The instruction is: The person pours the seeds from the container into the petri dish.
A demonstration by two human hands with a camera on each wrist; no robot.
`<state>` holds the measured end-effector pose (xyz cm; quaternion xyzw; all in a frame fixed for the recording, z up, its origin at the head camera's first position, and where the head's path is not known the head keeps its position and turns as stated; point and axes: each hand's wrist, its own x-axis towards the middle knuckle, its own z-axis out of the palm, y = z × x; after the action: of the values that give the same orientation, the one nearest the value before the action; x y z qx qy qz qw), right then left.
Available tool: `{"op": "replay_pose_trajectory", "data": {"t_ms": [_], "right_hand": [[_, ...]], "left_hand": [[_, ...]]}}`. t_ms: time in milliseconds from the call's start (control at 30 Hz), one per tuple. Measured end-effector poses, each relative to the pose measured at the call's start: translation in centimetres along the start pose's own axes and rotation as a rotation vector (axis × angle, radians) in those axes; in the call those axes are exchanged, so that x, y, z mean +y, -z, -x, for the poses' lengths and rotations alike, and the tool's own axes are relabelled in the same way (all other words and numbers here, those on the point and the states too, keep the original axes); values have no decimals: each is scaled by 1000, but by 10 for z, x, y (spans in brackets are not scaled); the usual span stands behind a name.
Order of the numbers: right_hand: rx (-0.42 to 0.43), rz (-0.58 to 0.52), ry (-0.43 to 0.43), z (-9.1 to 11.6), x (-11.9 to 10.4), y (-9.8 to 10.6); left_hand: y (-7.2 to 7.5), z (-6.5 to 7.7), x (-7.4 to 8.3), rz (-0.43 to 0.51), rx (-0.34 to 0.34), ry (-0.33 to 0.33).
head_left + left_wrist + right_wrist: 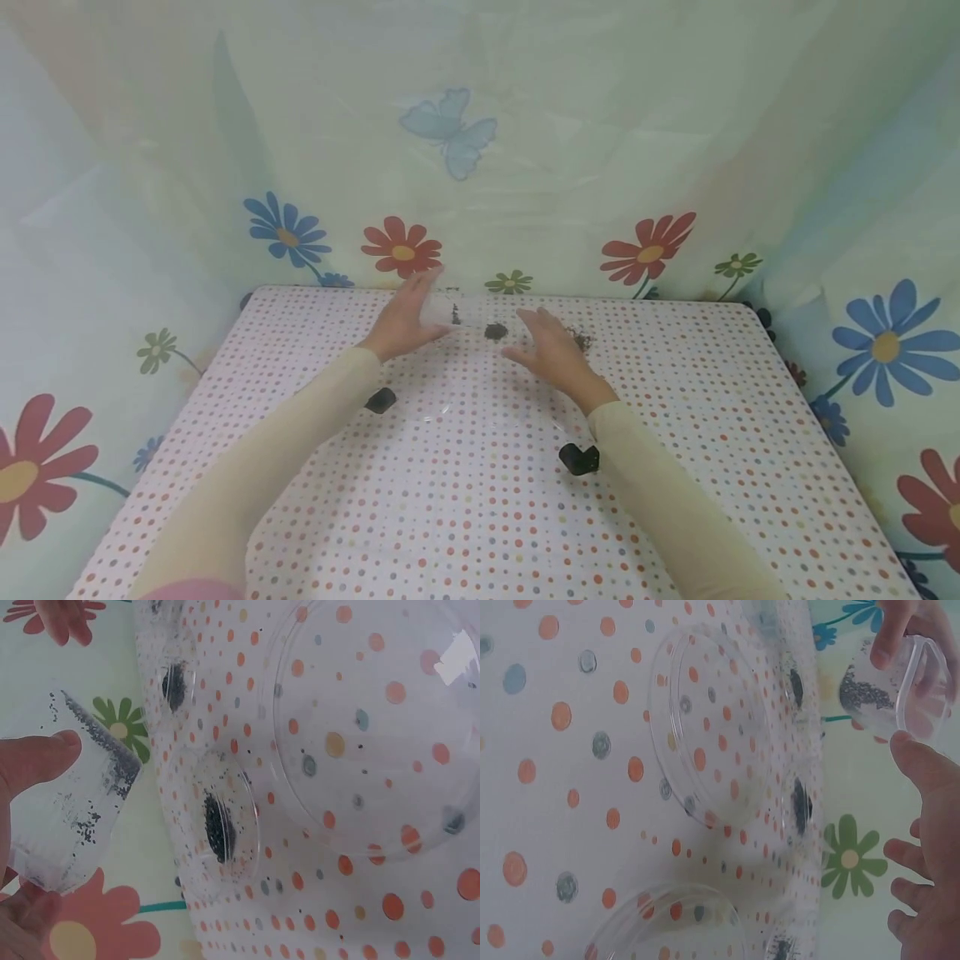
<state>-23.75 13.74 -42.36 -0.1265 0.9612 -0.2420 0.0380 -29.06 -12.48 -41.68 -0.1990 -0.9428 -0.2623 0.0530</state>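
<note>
My left hand grips a clear plastic cup with small black seeds inside, its thumb across the wall. Held tilted above the table's far side, the cup has its seeds gathered along one side. Near its rim in the right wrist view is my right hand, fingers spread, holding nothing. Between the hands in the head view lies a pile of black seeds, which sits in a small clear dish. Another pile of seeds shows just past the right hand.
Large round clear dishes, one nearer and one lower in the right wrist view, lie on the dotted tablecloth. Small black pieces show beside each forearm. A flowered curtain stands behind the table's far edge.
</note>
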Motion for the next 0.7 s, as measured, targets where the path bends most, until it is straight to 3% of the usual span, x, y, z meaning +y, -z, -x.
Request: {"op": "replay_pose_trajectory", "data": {"t_ms": [500, 700], "right_hand": [[-6, -13, 24, -3, -7, -9], [1, -24, 21, -4, -8, -13]], "left_hand": [[12, 18, -17, 25, 14, 92], [17, 23, -24, 31, 34, 87]]}}
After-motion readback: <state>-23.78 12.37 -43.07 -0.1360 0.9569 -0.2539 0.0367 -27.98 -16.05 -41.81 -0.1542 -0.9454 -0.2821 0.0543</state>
